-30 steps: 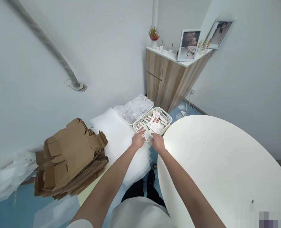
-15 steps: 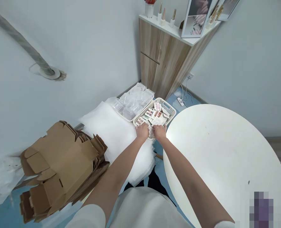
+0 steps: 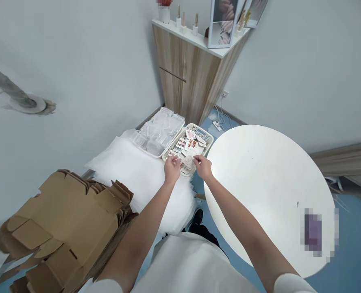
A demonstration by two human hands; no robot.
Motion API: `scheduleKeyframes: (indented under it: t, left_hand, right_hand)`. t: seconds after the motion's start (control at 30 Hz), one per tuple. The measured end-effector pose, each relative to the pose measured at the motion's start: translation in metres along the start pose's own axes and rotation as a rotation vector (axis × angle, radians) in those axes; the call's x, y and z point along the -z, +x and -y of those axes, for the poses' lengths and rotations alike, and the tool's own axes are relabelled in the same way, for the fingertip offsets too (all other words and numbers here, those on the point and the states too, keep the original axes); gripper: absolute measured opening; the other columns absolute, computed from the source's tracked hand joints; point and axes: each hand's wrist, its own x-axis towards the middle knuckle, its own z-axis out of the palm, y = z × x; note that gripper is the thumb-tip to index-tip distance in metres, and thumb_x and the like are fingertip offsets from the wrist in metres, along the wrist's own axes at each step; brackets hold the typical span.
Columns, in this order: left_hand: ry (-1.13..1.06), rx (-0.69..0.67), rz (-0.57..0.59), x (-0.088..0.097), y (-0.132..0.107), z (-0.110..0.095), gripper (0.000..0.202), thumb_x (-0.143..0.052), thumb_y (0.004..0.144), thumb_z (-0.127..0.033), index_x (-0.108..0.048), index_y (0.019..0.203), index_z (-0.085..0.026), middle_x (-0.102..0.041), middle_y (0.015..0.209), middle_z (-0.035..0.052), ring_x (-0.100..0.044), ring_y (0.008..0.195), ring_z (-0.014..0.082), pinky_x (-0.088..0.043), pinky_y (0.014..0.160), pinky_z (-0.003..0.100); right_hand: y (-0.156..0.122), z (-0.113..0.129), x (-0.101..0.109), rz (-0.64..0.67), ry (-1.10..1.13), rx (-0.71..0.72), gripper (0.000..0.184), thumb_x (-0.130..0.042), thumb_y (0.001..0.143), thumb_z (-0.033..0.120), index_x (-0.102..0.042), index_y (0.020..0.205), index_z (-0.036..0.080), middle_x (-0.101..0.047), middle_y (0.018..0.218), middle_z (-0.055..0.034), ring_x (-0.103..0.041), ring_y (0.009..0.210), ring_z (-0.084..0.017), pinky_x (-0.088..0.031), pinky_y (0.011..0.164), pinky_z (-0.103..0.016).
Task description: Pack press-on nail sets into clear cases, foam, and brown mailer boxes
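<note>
Both my hands hold one small white printed packet (image 3: 188,162) between them, just above the near end of a cream plastic basket (image 3: 206,136). My left hand (image 3: 172,169) pinches the packet's left edge and my right hand (image 3: 203,166) pinches its right edge. Several small packets (image 3: 188,145) with coloured nail sets lie in the basket. The fingers of both hands are closed on the packet.
A clear plastic tray pile (image 3: 157,132) lies left of the basket. White foam sheets (image 3: 138,175) lie under my left arm. A stack of flat brown cardboard boxes (image 3: 61,228) is at the lower left. A round white table (image 3: 266,191) stands on the right, a wooden cabinet (image 3: 188,77) behind.
My hands have lifted off the basket's near edge with a packet pinched between them. The view has swung down and to the right.
</note>
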Motion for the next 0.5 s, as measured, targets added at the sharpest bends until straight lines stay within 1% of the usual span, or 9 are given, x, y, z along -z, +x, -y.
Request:
scheduleKeyframes:
  t: [0.03, 0.1, 0.13, 0.2, 0.23, 0.3, 0.4, 0.47, 0.5]
  left_hand:
    - [-0.091, 0.031, 0.062, -0.001, -0.009, -0.003, 0.032, -0.047, 0.077, -0.041, -0.056, 0.095, -0.015, -0.063, 0.089, 0.0065, -0.057, 0.075, 0.0140, -0.043, 0.069, 0.026]
    - [-0.249, 0.146, 0.261, -0.005, -0.031, -0.011, 0.040, -0.046, 0.075, -0.050, -0.058, 0.088, -0.014, -0.063, 0.082, 0.0068, -0.056, 0.065, 0.0123, -0.043, 0.060, 0.025]
    - [-0.329, 0.207, 0.344, -0.009, -0.042, -0.015, 0.043, -0.047, 0.074, -0.053, -0.059, 0.087, -0.014, -0.063, 0.082, 0.0071, -0.056, 0.062, 0.0113, -0.043, 0.057, 0.024]
    - [-0.454, 0.288, 0.481, -0.018, -0.065, -0.025, 0.044, -0.052, 0.069, -0.053, -0.059, 0.087, -0.014, -0.063, 0.082, 0.0071, -0.055, 0.058, 0.0094, -0.042, 0.055, 0.023]
    - [-0.498, 0.309, 0.529, -0.024, -0.075, -0.030, 0.042, -0.056, 0.067, -0.051, -0.060, 0.086, -0.014, -0.063, 0.080, 0.0065, -0.054, 0.058, 0.0087, -0.043, 0.055, 0.023]
    - [-0.539, 0.315, 0.601, -0.037, -0.096, -0.039, 0.035, -0.061, 0.064, -0.045, -0.060, 0.081, -0.014, -0.061, 0.072, 0.0044, -0.054, 0.057, 0.0082, -0.043, 0.057, 0.023]
    - [-0.518, 0.275, 0.655, -0.057, -0.124, -0.051, 0.026, -0.064, 0.062, -0.037, -0.059, 0.072, -0.014, -0.056, 0.060, 0.0010, -0.051, 0.055, 0.0077, -0.043, 0.057, 0.023]
    - [-0.478, 0.217, 0.669, -0.070, -0.142, -0.057, 0.023, -0.064, 0.062, -0.035, -0.059, 0.070, -0.013, -0.054, 0.057, -0.0004, -0.050, 0.054, 0.0073, -0.043, 0.058, 0.023]
    - [-0.458, 0.184, 0.675, -0.076, -0.150, -0.059, 0.023, -0.064, 0.062, -0.035, -0.059, 0.070, -0.014, -0.054, 0.057, -0.0008, -0.049, 0.053, 0.0072, -0.043, 0.058, 0.023]
  right_hand:
    - [-0.012, -0.003, 0.007, -0.053, -0.011, 0.031, 0.031, -0.030, 0.086, 0.032, -0.058, 0.097, 0.023, -0.061, 0.095, -0.0030, -0.052, 0.086, -0.016, -0.025, 0.085, -0.033]
    - [-0.039, -0.012, 0.021, -0.162, -0.075, 0.096, 0.032, -0.029, 0.087, 0.031, -0.059, 0.097, 0.023, -0.060, 0.096, -0.0044, -0.050, 0.091, -0.017, -0.021, 0.088, -0.034]
    - [-0.054, -0.019, 0.027, -0.201, -0.119, 0.114, 0.033, -0.029, 0.088, 0.030, -0.060, 0.096, 0.023, -0.060, 0.095, -0.0047, -0.050, 0.093, -0.017, -0.019, 0.090, -0.035]
    - [-0.083, -0.036, 0.036, -0.221, -0.201, 0.156, 0.030, -0.032, 0.087, 0.028, -0.061, 0.095, 0.026, -0.060, 0.094, -0.0037, -0.050, 0.093, -0.017, -0.014, 0.091, -0.036]
    - [-0.097, -0.046, 0.040, -0.219, -0.236, 0.178, 0.030, -0.033, 0.087, 0.027, -0.061, 0.096, 0.028, -0.060, 0.093, -0.0029, -0.050, 0.093, -0.016, -0.013, 0.092, -0.036]
    - [-0.123, -0.066, 0.048, -0.208, -0.286, 0.213, 0.030, -0.034, 0.086, 0.024, -0.061, 0.096, 0.032, -0.060, 0.094, -0.0014, -0.050, 0.093, -0.016, -0.012, 0.092, -0.037]
    - [-0.157, -0.094, 0.059, -0.203, -0.304, 0.228, 0.031, -0.033, 0.086, 0.022, -0.060, 0.097, 0.034, -0.059, 0.097, -0.0011, -0.049, 0.096, -0.016, -0.015, 0.091, -0.037]
    - [-0.178, -0.110, 0.069, -0.237, -0.264, 0.214, 0.027, -0.037, 0.085, 0.026, -0.061, 0.096, 0.033, -0.058, 0.101, -0.0024, -0.048, 0.100, -0.018, -0.020, 0.090, -0.037]
    - [-0.188, -0.117, 0.075, -0.282, -0.224, 0.196, 0.024, -0.040, 0.084, 0.029, -0.061, 0.096, 0.031, -0.057, 0.104, -0.0035, -0.047, 0.102, -0.019, -0.022, 0.090, -0.038]
